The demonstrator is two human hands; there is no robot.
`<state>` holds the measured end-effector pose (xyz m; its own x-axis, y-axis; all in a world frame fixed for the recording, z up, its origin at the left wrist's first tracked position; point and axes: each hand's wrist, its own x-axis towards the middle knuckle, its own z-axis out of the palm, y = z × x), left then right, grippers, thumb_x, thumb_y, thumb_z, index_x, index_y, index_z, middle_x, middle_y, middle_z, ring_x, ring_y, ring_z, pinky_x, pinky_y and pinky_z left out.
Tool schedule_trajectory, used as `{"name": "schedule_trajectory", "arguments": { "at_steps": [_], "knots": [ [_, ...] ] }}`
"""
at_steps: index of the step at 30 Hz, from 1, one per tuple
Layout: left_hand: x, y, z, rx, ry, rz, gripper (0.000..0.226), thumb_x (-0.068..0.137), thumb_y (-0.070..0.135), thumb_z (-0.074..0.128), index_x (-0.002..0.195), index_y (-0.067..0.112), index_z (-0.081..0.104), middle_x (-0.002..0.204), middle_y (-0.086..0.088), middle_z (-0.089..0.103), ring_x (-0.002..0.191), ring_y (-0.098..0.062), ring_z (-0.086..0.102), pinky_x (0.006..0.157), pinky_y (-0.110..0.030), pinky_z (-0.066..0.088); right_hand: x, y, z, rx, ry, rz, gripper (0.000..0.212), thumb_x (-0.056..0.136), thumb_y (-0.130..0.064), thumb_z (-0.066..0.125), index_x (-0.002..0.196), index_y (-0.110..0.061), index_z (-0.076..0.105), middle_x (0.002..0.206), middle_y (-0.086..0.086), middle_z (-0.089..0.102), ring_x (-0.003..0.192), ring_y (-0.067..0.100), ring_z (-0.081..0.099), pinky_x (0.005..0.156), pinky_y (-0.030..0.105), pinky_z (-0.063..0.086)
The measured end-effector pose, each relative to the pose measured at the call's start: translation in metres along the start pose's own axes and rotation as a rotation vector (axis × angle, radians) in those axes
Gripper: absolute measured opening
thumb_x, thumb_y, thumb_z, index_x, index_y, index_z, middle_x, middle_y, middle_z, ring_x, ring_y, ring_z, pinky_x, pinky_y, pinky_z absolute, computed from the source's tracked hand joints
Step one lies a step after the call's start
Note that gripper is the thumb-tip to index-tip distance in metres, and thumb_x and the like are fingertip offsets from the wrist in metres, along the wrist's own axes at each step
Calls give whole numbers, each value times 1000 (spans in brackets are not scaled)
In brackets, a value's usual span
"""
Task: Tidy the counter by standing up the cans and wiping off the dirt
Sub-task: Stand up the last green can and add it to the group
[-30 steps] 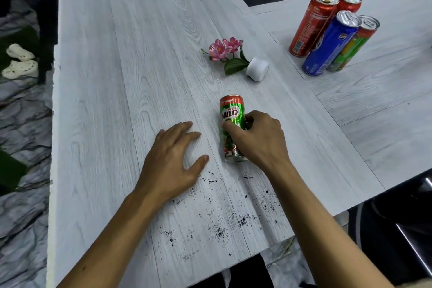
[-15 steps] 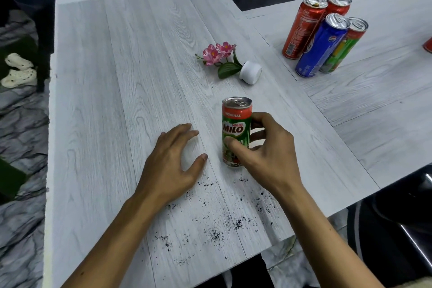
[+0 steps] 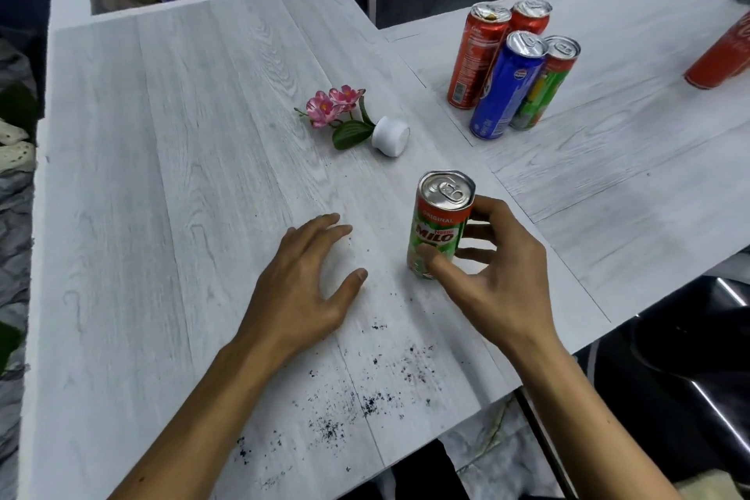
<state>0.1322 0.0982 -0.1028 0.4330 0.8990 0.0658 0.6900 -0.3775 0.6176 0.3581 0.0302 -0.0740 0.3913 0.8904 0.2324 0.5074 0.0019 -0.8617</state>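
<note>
Dirt specks (image 3: 365,402) nearest on counter (image 3: 182,175), two hands: left hand (image 3: 300,296) flat, fingers spread, right hand (image 3: 495,276) gripping one upright green-red Milo can (image 3: 440,223) mid-counter; beyond, one toppled flower pot (image 3: 390,135), four standing cans (image 3: 507,85), one red can (image 3: 722,61) far right.

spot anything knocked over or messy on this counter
Yes. The white flower pot lies tipped on its side, pink flowers flat on the counter. Dark dirt is scattered near its front edge. The green can in the right hand stands upright.
</note>
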Motion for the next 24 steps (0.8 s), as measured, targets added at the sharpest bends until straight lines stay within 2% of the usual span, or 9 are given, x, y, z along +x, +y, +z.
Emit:
{"name": "schedule_trajectory", "arguments": {
  "at_steps": [5, 9, 17, 21, 24],
  "knots": [
    [20, 22, 13, -9, -8, 23, 57, 94, 53, 62, 146, 30, 53, 158, 15, 42, 147, -6, 36, 121, -48, 35, 18, 15, -25, 22, 47, -7, 57, 72, -40, 80, 124, -30, 60, 113, -19, 68, 102, 0, 67, 75, 12, 55],
    [37, 42, 24, -21, -6, 42, 57, 94, 54, 61, 146, 31, 52, 158, 17, 42, 147, -2, 34, 122, -46, 34, 34, 27, -45, 32, 92, -14, 56, 72, -39, 81, 124, -31, 61, 112, -21, 68, 102, 2, 67, 76, 15, 56],
    [76, 80, 49, -21, -14, 77, 57, 94, 54, 61, 146, 32, 51, 158, 16, 43, 148, -7, 36, 120, -46, 37, 78, 52, -81, 17, 145, -39, 55, 73, -38, 81, 123, -31, 61, 111, -21, 69, 103, 4, 67, 77, 21, 59],
    [98, 95, 65, 1, -20, 67, 61, 93, 59, 60, 149, 39, 45, 160, 20, 38, 149, -4, 33, 121, -37, 36, 104, 69, -95, 2, 151, -59, 58, 74, -40, 81, 127, -28, 60, 112, -19, 68, 103, 1, 67, 77, 17, 58],
    [113, 102, 75, 19, -38, 63, 64, 93, 61, 61, 151, 43, 40, 162, 24, 33, 149, -2, 30, 115, -27, 33, 122, 83, -103, 3, 164, -63, 58, 76, -41, 81, 128, -27, 60, 113, -18, 67, 104, -1, 66, 77, 15, 57]
  ]
}}
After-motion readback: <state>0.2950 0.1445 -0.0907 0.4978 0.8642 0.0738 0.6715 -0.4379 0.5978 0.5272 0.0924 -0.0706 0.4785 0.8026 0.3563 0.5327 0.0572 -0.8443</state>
